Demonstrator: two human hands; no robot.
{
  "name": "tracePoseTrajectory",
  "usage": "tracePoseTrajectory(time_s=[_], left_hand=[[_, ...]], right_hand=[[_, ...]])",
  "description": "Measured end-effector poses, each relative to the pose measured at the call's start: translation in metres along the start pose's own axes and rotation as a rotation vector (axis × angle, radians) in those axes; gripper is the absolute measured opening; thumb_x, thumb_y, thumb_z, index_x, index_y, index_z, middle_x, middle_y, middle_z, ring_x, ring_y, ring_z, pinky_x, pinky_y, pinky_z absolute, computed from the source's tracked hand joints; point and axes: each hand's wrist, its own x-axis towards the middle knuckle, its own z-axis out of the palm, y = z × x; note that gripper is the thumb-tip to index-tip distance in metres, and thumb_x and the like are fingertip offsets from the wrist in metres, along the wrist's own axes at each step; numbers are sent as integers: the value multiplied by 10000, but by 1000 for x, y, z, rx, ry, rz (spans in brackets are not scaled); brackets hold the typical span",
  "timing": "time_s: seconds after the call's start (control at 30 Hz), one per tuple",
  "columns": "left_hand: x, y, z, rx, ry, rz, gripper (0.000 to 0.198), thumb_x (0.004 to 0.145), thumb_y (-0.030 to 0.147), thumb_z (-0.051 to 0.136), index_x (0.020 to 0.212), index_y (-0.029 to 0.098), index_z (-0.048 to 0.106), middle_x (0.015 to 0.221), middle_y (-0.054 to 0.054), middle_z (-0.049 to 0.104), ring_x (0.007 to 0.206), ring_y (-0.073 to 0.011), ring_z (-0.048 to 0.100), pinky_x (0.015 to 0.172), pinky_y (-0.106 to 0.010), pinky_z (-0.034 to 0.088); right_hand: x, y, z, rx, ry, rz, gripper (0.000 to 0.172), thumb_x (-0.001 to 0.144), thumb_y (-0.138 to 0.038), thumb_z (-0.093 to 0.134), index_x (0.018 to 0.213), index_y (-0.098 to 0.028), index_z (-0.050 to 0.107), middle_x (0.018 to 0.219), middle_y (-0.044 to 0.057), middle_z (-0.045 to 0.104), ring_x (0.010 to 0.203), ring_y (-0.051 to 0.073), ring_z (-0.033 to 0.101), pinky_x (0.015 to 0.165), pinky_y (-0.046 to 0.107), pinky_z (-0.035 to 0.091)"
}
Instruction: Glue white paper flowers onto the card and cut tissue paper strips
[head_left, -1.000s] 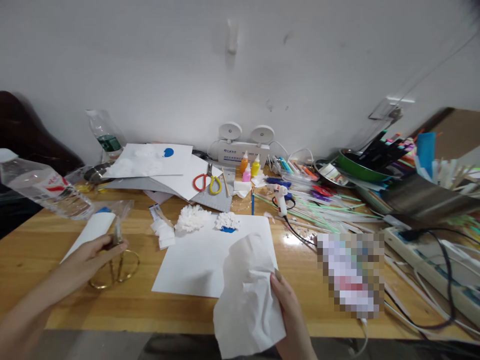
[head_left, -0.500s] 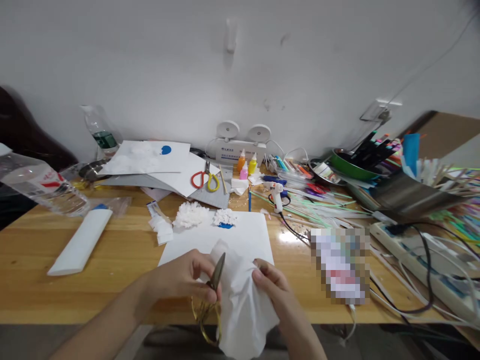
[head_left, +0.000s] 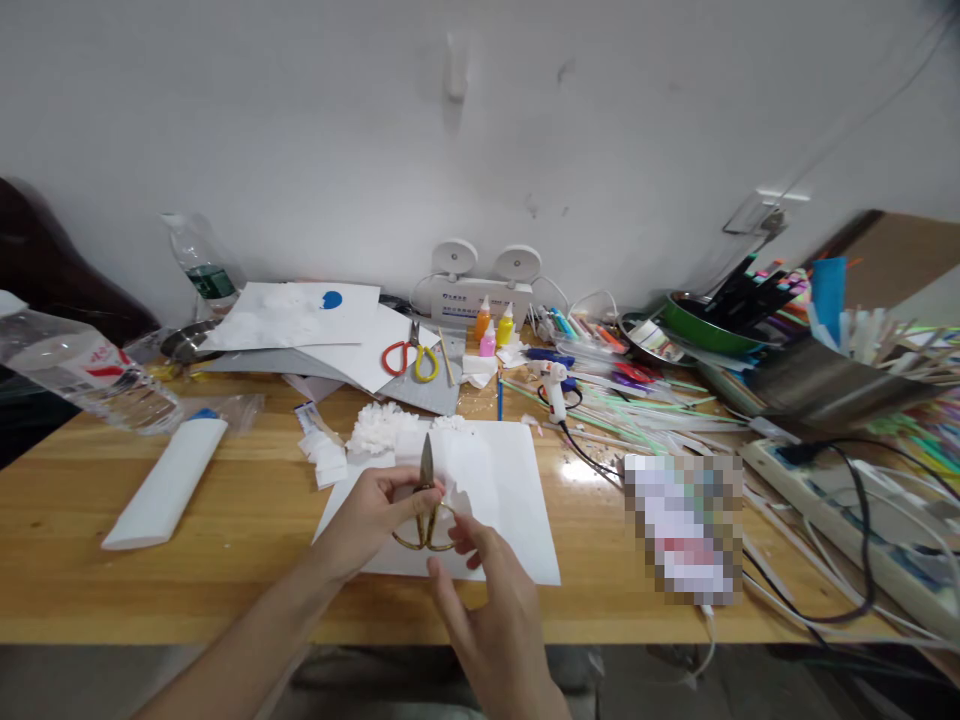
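My left hand point(head_left: 382, 515) is closed round gold-handled scissors point(head_left: 427, 490), whose blades stand upright with the tips pointing away from me. Behind the blades a piece of thin white paper point(head_left: 411, 450) rises from the same hand; its lower part is hidden. My right hand point(head_left: 491, 590) is beside the scissors' handle loops, fingers apart, with the fingertips at the right loop; whether they touch it is unclear. Below both hands lies a white sheet point(head_left: 517, 500). At its far edge sit a pile of crumpled white bits point(head_left: 380, 428) and a smaller, partly covered cluster point(head_left: 450, 423).
A folded white paper packet point(head_left: 169, 485) and a plastic bottle point(head_left: 90, 365) lie to the left. Red-and-yellow scissors point(head_left: 411, 358), paint bottles point(head_left: 487, 338) and a glue gun point(head_left: 553, 390) are behind. On the right are a blurred object point(head_left: 682, 530) and a power strip point(head_left: 847, 540) with cables.
My right hand has let go of the white paper and moved to the scissors' handles. The scissors have turned upright in my left hand, and the paper has swung up behind them.
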Motion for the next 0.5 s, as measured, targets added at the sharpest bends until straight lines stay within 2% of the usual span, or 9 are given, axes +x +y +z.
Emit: tracePoseTrajectory(time_s=[0.13, 0.3, 0.4, 0.5], left_hand=[[-4, -1, 7, -18, 86, -2, 218, 658, 290, 644, 823, 149, 666, 690, -14, 653, 647, -144, 574, 602, -233, 451], [-7, -1, 22, -33, 70, 13, 229, 656, 302, 645, 822, 145, 663, 732, -24, 668, 679, -155, 596, 644, -252, 477], [-8, -1, 25, 44, 48, 38, 274, 677, 320, 625, 892, 153, 660, 798, -38, 681, 776, -180, 602, 725, -279, 473], [-7, 2, 21, 145, 96, 89, 293, 697, 343, 602, 921, 163, 658, 915, -54, 678, 919, -207, 576, 832, -304, 430]], right_hand=[[2, 3, 13, 70, 27, 17, 379, 740, -209, 570, 1109, -197, 487, 981, 103, 603, 860, 228, 559, 756, 340, 445], [13, 10, 22, -2, 60, 32, 324, 718, -157, 537, 1039, -186, 500, 914, 102, 573, 823, 233, 523, 707, 365, 435], [18, 14, 21, -15, 95, 60, 201, 730, -151, 514, 928, -189, 512, 790, 64, 544, 746, 215, 494, 660, 350, 415], [19, 15, 11, 147, 31, 159, 79, 768, -195, 499, 846, -189, 489, 748, 41, 521, 703, 188, 496, 620, 313, 408]])
